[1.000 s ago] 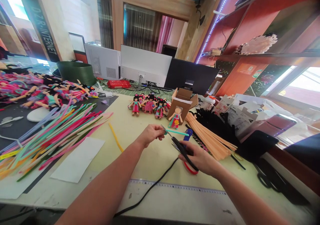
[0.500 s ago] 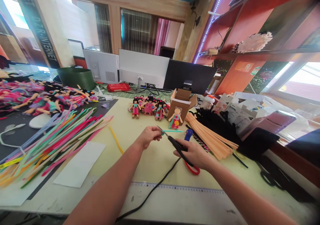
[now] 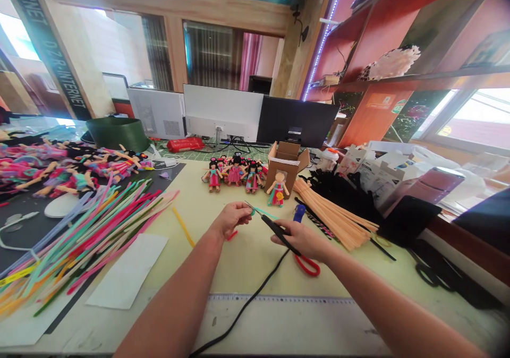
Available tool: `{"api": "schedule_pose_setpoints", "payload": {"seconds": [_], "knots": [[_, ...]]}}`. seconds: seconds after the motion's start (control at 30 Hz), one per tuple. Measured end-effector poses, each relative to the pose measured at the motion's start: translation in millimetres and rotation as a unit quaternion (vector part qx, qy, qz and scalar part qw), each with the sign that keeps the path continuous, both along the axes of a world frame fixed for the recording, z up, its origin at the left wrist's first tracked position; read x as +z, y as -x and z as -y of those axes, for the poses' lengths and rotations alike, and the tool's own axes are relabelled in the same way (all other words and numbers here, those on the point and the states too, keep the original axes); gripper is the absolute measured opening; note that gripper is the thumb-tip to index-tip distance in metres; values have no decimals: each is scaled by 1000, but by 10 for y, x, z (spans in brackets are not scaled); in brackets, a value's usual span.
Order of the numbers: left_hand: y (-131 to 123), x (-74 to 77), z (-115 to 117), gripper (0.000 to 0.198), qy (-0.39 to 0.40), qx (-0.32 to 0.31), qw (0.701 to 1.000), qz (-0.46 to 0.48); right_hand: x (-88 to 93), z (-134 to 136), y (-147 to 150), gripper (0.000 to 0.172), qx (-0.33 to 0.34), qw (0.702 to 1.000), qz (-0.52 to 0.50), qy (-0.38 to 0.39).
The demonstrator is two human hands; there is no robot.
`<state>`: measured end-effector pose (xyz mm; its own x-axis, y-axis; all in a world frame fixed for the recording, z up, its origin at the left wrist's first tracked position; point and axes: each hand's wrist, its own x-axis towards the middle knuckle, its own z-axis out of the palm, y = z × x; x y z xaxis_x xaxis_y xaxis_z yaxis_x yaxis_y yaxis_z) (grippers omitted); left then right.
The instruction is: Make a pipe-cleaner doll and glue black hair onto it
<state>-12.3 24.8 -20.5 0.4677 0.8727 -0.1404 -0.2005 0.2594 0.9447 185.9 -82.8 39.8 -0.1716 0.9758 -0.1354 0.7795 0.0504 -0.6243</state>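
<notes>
My left hand [image 3: 231,218] is closed in a pinch on a teal pipe cleaner [image 3: 263,212] that sticks out to the right; a short red piece [image 3: 232,235] shows below the fingers. My right hand [image 3: 303,239] grips black scissors [image 3: 274,227] with red handles, their blades closed across the teal pipe cleaner just right of my left fingers. Both hands hover over the pale yellow table [image 3: 223,198].
A big heap of coloured pipe cleaners [image 3: 79,236] lies left, with a white paper sheet [image 3: 129,270]. Small dolls [image 3: 235,175], a cardboard box [image 3: 285,164], orange pipe cleaners [image 3: 334,217] and black ones stand beyond. A black cable [image 3: 247,302] crosses a ruler at the front edge.
The scissor blades have closed on the teal pipe cleaner, whose free end now looks shorter. Both hands have drifted slightly left and down. A red piece now shows under my left fingers.
</notes>
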Motion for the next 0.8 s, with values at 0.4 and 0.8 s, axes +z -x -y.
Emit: {"api": "schedule_pose_setpoints", "payload": {"seconds": [0.4, 0.8], "knots": [[82, 20, -62, 34, 0, 33, 999, 5, 46, 558, -509, 45, -79, 993, -67, 61], [-106, -8, 91, 30, 6, -6, 1000, -6, -352, 1532, -1810, 25, -269, 910, 301, 94]]}}
